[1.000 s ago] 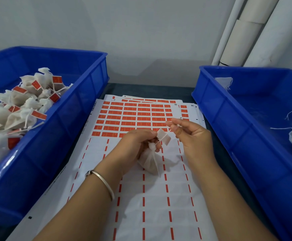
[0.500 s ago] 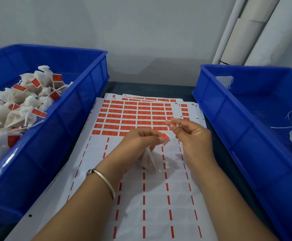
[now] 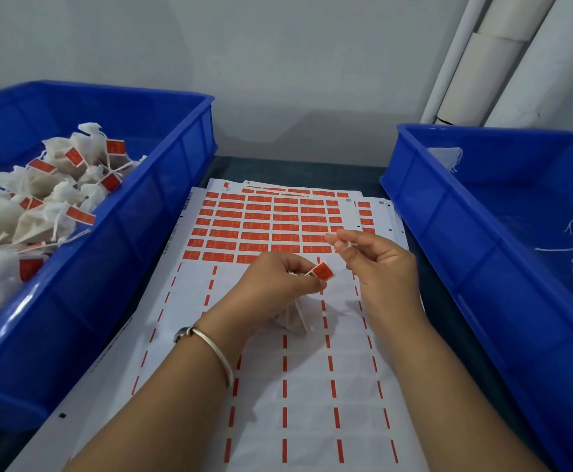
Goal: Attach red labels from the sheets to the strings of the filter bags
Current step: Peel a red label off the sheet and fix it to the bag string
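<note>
Blue plastic bins flank the label sheets on the surface: the left bin holds labelled filter bags, the right bin a few unlabelled ones. Above the sheets, the left hand curls round a filter bag and pinches its string, which carries a red label. Just beside it, the right hand pinches the string's end.

Dark table carries label sheets between two blue bins
</note>
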A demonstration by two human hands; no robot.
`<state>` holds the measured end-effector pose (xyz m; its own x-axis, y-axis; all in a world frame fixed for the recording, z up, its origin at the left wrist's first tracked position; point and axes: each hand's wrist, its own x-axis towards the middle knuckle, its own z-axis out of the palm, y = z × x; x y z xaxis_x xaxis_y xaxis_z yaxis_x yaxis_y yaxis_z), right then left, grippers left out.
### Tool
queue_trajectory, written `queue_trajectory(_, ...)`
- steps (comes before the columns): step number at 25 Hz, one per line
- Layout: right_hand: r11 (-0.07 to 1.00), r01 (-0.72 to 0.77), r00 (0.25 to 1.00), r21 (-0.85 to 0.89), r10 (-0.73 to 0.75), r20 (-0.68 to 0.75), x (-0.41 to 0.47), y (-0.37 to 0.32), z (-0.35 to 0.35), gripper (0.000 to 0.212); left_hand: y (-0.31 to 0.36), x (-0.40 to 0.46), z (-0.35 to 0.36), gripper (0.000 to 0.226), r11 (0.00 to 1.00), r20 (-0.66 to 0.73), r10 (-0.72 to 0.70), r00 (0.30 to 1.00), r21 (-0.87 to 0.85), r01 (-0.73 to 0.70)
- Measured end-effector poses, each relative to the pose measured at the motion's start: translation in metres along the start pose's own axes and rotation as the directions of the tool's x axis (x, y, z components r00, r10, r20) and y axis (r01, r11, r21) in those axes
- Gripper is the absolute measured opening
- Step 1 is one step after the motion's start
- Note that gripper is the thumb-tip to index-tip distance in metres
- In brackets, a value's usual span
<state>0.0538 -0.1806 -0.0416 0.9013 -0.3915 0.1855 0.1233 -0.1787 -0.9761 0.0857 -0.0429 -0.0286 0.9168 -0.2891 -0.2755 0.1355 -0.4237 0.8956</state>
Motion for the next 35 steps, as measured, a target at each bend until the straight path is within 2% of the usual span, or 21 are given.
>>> queue_trajectory(4, 1.0, -0.006, 1.0, 0.014, 0.006, 0.005, 0.0, 0.001, 0.0, 0.011, -0.003, 0.003, -0.001, 0.019, 1.0, 0.014, 0.025, 1.0, -0.002, -0.025)
queue_trajectory(7, 1.0, -0.001, 1.0, 0.013, 0.001, 0.003, 0.001, 0.002, 0.0, 0.01, -0.004, 0.001, -0.002, 0.009, 0.997, 0.031, 0.066, 0.997, -0.045, -0.065)
queue_trajectory(10, 0.999, -0.006, 1.0, 0.04, 0.006, 0.004, 0.001, 0.002, -0.001, 0.009, -0.003, -0.002, -0.001, 0.024, 0.99, 0.003, 0.099, 0.995, -0.104, -0.099)
queue_trajectory(12, 0.999, -0.007, 1.0, 0.043, 0.007, 0.01, 0.001, 0.002, -0.001, 0.01, -0.002, -0.002, -0.001, 0.023, 0.987, -0.023, 0.099, 0.995, -0.123, -0.101)
queue_trajectory(20, 1.0, -0.01, 1.0, 0.004, 0.01, 0.005, -0.001, 0.006, 0.001, 0.01, -0.002, 0.0, 0.001, 0.018, 0.986, 0.04, 0.153, 0.987, 0.053, -0.155)
queue_trajectory(23, 1.0, 0.005, 1.0, 0.01, -0.004, -0.016, -0.001, 0.006, 0.001, 0.01, -0.001, 0.003, -0.001, 0.009, 0.987, 0.043, 0.129, 0.991, 0.086, -0.132)
queue_trajectory(27, 1.0, -0.021, 1.0, 0.007, 0.021, -0.02, -0.003, 0.011, 0.005, 0.007, 0.004, 0.006, -0.005, 0.023, 0.926, -0.025, 0.152, 0.988, 0.353, -0.134)
queue_trajectory(29, 0.999, -0.032, 0.999, 0.022, 0.033, -0.037, -0.002, 0.013, 0.005, 0.006, 0.008, 0.005, -0.009, 0.026, 0.896, -0.057, 0.145, 0.988, 0.431, -0.107)
queue_trajectory(32, 0.997, -0.05, 0.996, 0.067, 0.054, -0.071, 0.0, 0.011, 0.003, 0.009, 0.011, 0.0, -0.015, 0.024, 0.904, -0.018, 0.136, 0.991, 0.412, -0.116)
queue_trajectory(35, 0.988, -0.072, 0.996, 0.138, 0.077, -0.036, -0.002, 0.008, 0.005, 0.026, 0.011, -0.009, -0.019, 0.02, 0.933, -0.038, 0.143, 0.989, 0.339, -0.122)
